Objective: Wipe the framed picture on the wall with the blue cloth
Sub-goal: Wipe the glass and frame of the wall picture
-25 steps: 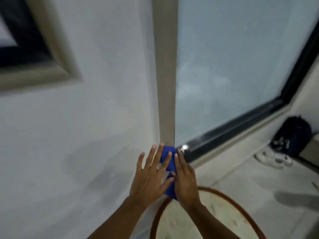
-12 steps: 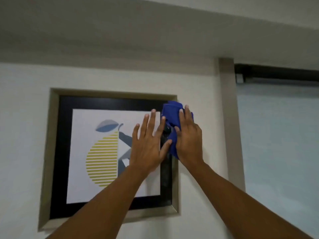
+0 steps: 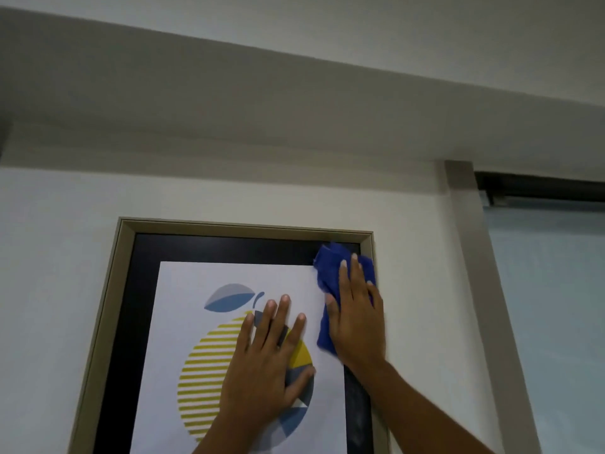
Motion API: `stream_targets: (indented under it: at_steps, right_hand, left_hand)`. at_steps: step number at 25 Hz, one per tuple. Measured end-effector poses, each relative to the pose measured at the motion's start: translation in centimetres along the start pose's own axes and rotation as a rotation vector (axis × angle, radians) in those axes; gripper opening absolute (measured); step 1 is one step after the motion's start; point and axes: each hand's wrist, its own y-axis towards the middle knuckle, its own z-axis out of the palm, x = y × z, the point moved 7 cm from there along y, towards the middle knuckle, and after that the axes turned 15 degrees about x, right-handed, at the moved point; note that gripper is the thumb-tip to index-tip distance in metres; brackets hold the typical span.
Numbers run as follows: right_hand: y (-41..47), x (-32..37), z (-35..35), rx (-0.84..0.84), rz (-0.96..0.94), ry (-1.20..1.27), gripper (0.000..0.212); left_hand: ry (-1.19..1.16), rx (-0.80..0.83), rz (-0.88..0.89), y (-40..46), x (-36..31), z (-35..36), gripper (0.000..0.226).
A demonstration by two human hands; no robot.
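Two bare forearms [image 3: 425,417], bare left hand [image 3: 265,365], bare right hand [image 3: 357,319], slender fingers [image 3: 284,309], short trimmed nails [image 3: 354,256]

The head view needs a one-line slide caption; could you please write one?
Right hand presses blue cloth on the framed picture's top right corner; left hand lies flat on its centre.

Single head view, tilted up at the wall [image 3: 65,257].
I'm looking from behind and below both hands, close in. The framed picture [image 3: 183,290] lies flat-on under the left hand [image 3: 262,365] and right hand [image 3: 357,322], cropped below them. A ceiling beam [image 3: 294,109] runs above the hands, and a window [image 3: 550,290] is right of the right hand.
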Motion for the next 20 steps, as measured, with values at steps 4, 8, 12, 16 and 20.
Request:
stream_targets:
  at_steps: [4, 8, 12, 16, 20]
  right_hand:
    - [-11.3, -0.5, 4.9, -0.014, -0.074, -0.065, 0.059]
    - [-18.3, -0.5, 6.9, 0.146, -0.08, -0.203, 0.063]
    - [-10.6, -0.2, 3.2, 0.163, -0.081, 0.003, 0.061]
    - [2.0, 0.1, -1.3, 0.065, -0.019, 0.01, 0.059]
    - [1.9, 0.1, -1.2, -0.048, -0.069, 0.026, 0.057]
  left_hand:
    - [-0.021, -0.032, -0.009, -2.3, -0.6, 2.2, 0.077]
    - [-0.02, -0.033, -0.023, -4.2, -1.3, 3.4, 0.077]
    - [0.013, -0.018, -0.041, -3.9, -1.2, 3.3, 0.078]
    - [0.026, -0.018, -0.044, -3.7, -1.1, 3.7, 0.078]
    - [0.046, -0.034, -0.049, -3.7, -1.0, 3.6, 0.078]
